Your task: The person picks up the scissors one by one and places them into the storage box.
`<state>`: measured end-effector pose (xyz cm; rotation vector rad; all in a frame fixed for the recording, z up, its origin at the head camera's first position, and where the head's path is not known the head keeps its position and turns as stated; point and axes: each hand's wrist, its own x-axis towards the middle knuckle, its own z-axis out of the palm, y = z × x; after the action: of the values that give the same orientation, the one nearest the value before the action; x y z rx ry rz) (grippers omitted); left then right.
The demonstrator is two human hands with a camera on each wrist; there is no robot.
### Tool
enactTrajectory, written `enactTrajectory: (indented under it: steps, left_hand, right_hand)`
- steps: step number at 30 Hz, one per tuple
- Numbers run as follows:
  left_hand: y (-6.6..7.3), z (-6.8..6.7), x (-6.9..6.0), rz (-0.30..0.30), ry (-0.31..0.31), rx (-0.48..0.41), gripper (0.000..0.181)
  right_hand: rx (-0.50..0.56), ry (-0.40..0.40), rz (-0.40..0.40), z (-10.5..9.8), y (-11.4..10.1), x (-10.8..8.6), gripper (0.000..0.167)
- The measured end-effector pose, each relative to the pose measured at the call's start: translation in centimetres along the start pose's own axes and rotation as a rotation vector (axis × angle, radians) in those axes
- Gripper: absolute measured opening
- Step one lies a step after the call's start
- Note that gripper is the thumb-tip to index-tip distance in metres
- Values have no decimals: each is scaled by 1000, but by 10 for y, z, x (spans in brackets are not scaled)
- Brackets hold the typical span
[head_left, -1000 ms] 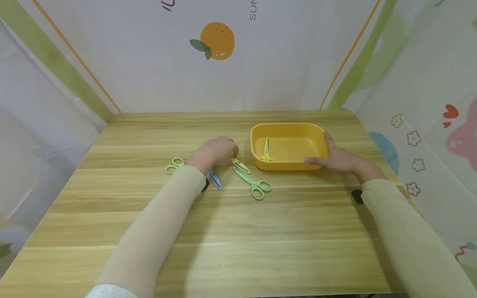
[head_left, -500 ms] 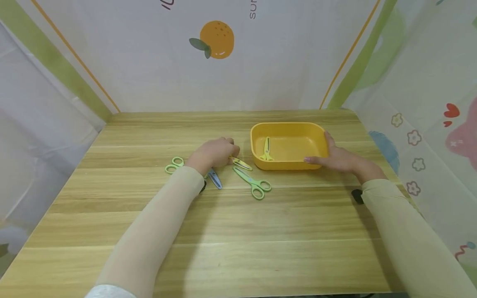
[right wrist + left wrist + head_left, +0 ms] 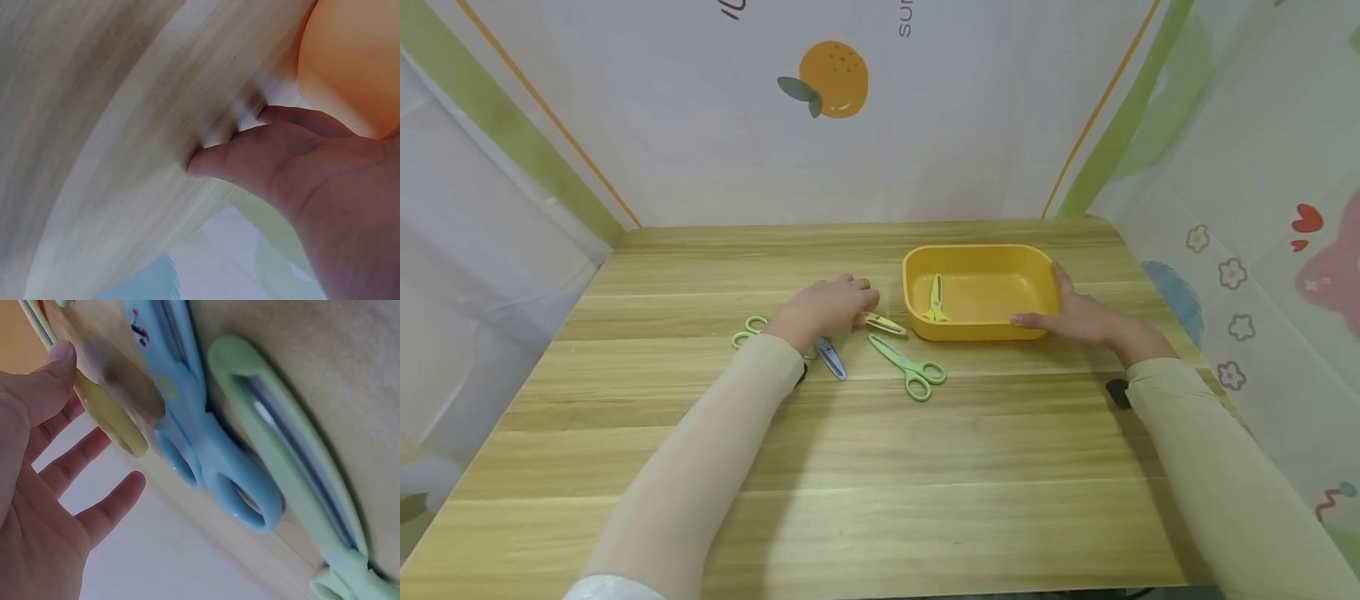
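The left hand [image 3: 835, 308] pinches yellow scissors [image 3: 886, 323] between thumb and fingers; in the left wrist view the thumb lies on the yellow scissors [image 3: 112, 419]. Beside that hand are blue scissors [image 3: 206, 437], partly under the wrist in the head view. Green scissors [image 3: 910, 367] lie right of them, and another green pair [image 3: 747, 333] is partly covered by the left forearm. At the right end of the yellow bin [image 3: 977, 332], the right hand [image 3: 1082, 320] grips the wall, thumb over the front rim. Inside the bin, at its left, rest yellow scissors [image 3: 936, 300].
The wooden table [image 3: 925, 500] meets a printed curtain [image 3: 700, 125] along its back edge. More printed curtain hangs on the left and right sides. Both sleeved forearms reach in over the table's front edge.
The yellow scissors at the left hand have swung, their tip now pointing more to the right. The left hand has shifted slightly left. The right hand stays on the bin.
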<state>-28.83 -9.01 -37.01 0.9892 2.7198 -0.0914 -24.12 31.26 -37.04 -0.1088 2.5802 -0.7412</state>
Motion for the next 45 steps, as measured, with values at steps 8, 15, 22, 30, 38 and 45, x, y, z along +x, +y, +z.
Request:
enactTrajectory:
  steps: [8,15,22,30,38,45]
  left_hand:
    - [-1,-4,-2,3,-11,3,11]
    - [-1,-9,-6,18,25,-64,13]
    - [-6,-15,-6,30,73,-186,11]
    - [-14,-11,-12,34,33,-354,9]
    - [-22,-15,-19,53,-8,-403,30]
    - [-27,-23,-24,51,7,-455,31]
  right_hand:
    - [1,-3,2,-1,-1,-1,137]
    - [-4,-6,4,-1,-2,-2,136]
    - [-6,-4,9,-1,-1,-1,137]
    - [-11,3,5,0,0,0,137]
    - [-8,1,8,0,-2,-2,137]
    - [6,-5,8,0,-2,-2,136]
